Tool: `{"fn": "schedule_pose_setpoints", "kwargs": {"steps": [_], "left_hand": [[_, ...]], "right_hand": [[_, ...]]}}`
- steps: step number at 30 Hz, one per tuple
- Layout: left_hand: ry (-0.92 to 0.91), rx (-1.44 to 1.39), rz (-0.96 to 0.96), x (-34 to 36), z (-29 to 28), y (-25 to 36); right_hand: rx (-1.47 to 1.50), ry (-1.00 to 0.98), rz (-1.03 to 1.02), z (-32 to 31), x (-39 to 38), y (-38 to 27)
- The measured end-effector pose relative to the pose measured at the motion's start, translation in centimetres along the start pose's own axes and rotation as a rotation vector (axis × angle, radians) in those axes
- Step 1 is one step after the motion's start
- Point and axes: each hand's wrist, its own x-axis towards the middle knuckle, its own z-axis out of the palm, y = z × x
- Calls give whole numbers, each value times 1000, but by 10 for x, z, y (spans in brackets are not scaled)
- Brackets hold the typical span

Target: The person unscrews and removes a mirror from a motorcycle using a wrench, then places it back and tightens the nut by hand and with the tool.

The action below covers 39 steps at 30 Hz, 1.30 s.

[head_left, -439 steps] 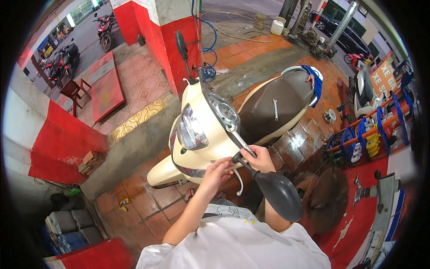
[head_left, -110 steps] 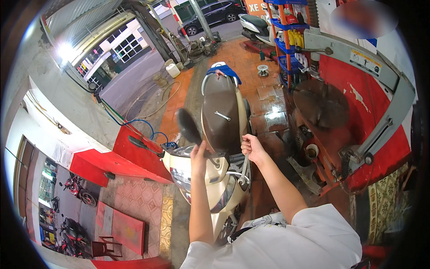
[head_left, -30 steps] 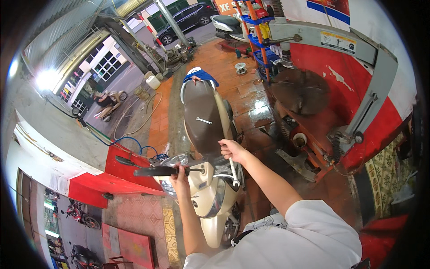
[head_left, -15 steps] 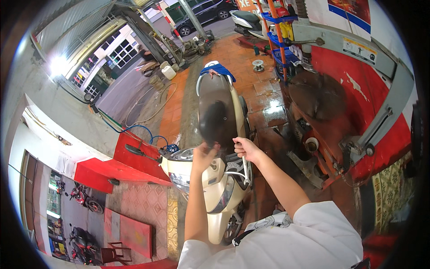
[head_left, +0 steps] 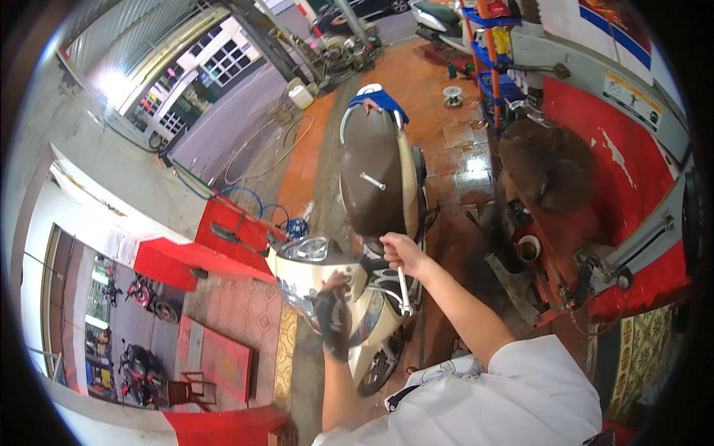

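In front of me stands a cream scooter [head_left: 374, 332] with a brown seat [head_left: 374, 149], its front end nearest me. My right hand [head_left: 402, 253] is closed around one end of a long steel wrench [head_left: 404, 293], which points down toward me beside the handlebar. A shorter wrench [head_left: 372, 181] lies on the seat, apart from both hands. My left hand [head_left: 332, 311] is over the scooter's front panel by the headlight [head_left: 306, 253]. A dark smear covers most of that hand, so its grip is hidden. A blue cloth [head_left: 383, 101] hangs over the scooter's tail.
To the right, a motorcycle lift arm [head_left: 632, 104] stands by a red wall, next to a round brown stool seat [head_left: 549, 160]. An orange-framed rack [head_left: 491, 82] with blue trays is behind it. A red table [head_left: 230, 360] and parked motorbikes sit at lower left.
My left hand has moved back from the front of the seat to the front panel. The shorter wrench now shows on the seat, where a dark smear was. My right hand keeps its wrench.
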Motion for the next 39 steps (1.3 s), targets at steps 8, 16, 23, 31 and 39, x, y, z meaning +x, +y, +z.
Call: {"fn": "schedule_pose_setpoints", "kwargs": {"steps": [8, 16, 23, 31, 39], "left_hand": [[-300, -281, -483, 93, 12, -24], [376, -1057, -805, 65, -11, -56], [242, -281, -255, -14, 1, -5], [-330, 301, -24, 76, 8, 10], [163, -596, -771, 95, 6, -59]], "right_hand": [[-23, -1, 40, -3, 3, -1], [7, 4, -10, -6, 2, -2], [-13, -1, -10, -6, 1, -4], [24, 38, -1, -20, 8, 1], [-57, -5, 32, -5, 4, 0]]}}
